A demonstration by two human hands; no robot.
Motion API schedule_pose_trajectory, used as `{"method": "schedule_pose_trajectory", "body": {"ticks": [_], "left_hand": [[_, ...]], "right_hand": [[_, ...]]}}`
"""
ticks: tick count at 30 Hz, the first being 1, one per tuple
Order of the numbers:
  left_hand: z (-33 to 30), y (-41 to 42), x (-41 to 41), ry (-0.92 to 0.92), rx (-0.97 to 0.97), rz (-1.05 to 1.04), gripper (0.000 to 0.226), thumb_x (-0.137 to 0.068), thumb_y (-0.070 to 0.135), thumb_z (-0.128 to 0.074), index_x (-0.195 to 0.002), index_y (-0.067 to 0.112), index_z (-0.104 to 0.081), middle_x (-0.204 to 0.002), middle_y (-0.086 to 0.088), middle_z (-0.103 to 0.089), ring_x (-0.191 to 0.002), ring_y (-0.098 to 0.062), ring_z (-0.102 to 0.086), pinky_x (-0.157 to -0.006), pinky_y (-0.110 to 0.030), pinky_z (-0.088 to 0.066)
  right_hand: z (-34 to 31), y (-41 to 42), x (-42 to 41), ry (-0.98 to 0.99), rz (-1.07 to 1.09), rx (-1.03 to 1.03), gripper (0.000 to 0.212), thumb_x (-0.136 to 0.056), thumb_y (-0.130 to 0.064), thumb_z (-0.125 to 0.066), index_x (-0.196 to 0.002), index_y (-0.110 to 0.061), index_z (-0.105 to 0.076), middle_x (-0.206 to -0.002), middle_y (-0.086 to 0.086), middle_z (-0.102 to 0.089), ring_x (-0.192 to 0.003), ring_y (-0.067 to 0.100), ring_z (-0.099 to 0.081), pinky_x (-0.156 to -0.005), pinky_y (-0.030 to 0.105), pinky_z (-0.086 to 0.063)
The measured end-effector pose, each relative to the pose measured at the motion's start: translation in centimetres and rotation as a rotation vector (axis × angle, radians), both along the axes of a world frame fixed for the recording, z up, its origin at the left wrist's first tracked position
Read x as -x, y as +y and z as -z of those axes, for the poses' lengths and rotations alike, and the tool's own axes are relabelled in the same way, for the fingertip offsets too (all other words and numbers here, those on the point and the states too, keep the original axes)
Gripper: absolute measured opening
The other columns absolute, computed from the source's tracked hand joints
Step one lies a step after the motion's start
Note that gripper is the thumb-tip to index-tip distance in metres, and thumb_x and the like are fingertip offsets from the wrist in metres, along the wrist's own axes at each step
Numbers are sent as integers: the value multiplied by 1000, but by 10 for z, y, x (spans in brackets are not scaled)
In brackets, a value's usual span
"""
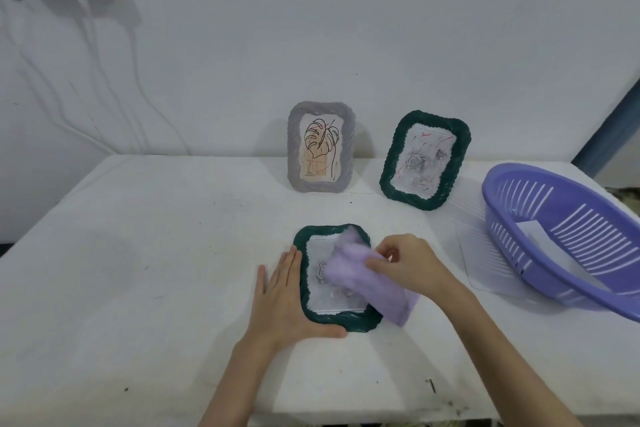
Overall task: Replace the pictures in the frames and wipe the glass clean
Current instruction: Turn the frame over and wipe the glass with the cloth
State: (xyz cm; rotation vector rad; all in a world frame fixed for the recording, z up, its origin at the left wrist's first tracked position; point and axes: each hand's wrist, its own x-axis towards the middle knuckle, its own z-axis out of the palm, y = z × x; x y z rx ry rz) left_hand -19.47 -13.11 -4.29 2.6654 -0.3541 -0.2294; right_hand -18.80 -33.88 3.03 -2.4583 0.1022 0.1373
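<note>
White cloth covers the counter (138,253), where a dark green wavy-edged picture frame (332,319) lies flat, long axis running away from the person, left hand (287,295) spread open bracing its left edge while right hand (412,264) pinches a lilac cloth (360,274) upon its glass.

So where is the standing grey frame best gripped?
Probably by its two long side edges, coming from above and in front. The grey frame stands upright, leaning back near the wall, with its braided rim exposed and nothing touching it; that also keeps fingers off the glass.
</note>
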Motion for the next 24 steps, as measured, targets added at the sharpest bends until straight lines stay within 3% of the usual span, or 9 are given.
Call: {"method": "schedule_pose_trajectory", "body": {"ticks": [3, 5, 9, 11, 15, 19, 21, 23, 24], "left_hand": [[-6, -1, -1, 77, 59, 17, 148, -28, 96, -35, -144, 21, 18, -154, 10, 14, -143, -9, 16, -114, -42, 14], [-17, -4, 2, 156, 283, -19, 140, -37, 95, -42, -146, 23, 11, -154, 12, 6, -143, -7, 14, -115, -38, 13], [-43, -14, 5, 291, 1086, -222, 67, -85, 58, -41, -143, 43, -11, -141, 17, -37, -130, -2, -35, -112, -29, -27], [-44, -14, 3, 281, 1237, -215, 63, -87, 38, -50, -139, 50, -16, -126, 9, -57, -118, -10, -54, -105, -37, -41], [-46, -4, 2, 169, 1328, -276, 68, -80, 15, -67, -133, 42, -34, -120, 0, -62, -108, -20, -63, -91, -42, -53], [-42, 11, 4, 72, 1280, -243, 32, -81, 10, -67, -107, 25, -55, -115, -4, -66, -107, -26, -63, -87, -42, -55], [-41, 22, 1, 28, 1212, -243, 26, -85, 4, -62, -101, 24, -60, -112, 2, -67, -109, -21, -62, -84, -27, -55], [-40, 43, -5, -39, 1095, -275, 31, -87, -2, -55, -107, 21, -59, -118, 2, -62, -113, -16, -56, -84, -12, -49], [-38, 57, -11, -75, 1015, -304, 34, -88, -4, -51, -111, 20, -57, -123, 0, -59, -114, -13, -53, -85, -9, -47]], "right_hand": [[-6, 5, 0, -83, 102, -270, 13, -84, -19, -61, -86, -7, -59, -73, 3, -59, -69, 16, -51, -56, 21, -37], [-3, 12, 2, -54, 148, -464, 13, -86, -19, -58, -90, -6, -56, -77, 5, -59, -68, 15, -50, -56, 22, -36], [8, 33, 3, -62, 143, -751, 10, -87, -14, -59, -95, -9, -55, -96, 16, -64, -76, 17, -58, -54, 15, -40], [14, 42, 2, -82, 83, -833, 18, -86, -12, -61, -104, -11, -56, -107, 13, -65, -90, 19, -62, -60, 18, -48], [21, 58, 0, -154, 81, -910, 38, -82, -10, -66, -116, -20, -53, -117, 3, -61, -104, 18, -61, -82, 36, -56], [22, 69, -9, 94, -79, -1069, 41, -83, -7, -61, -122, -16, -56, -118, 7, -64, -108, 24, -60, -91, 42, -51], [22, 71, -13, 245, -131, -1111, 43, -83, -8, -60, -125, -11, -53, -106, 11, -65, -90, 24, -63, -79, 34, -51], [20, 66, -16, 191, -4, -901, 40, -87, -12, -57, -127, -14, -50, -92, 7, -60, -69, 15, -54, -58, 23, -45], [21, 61, -18, 115, 83, -754, 38, -89, -15, -55, -127, -17, -48, -94, 4, -58, -69, 13, -52, -57, 21, -43]]}}
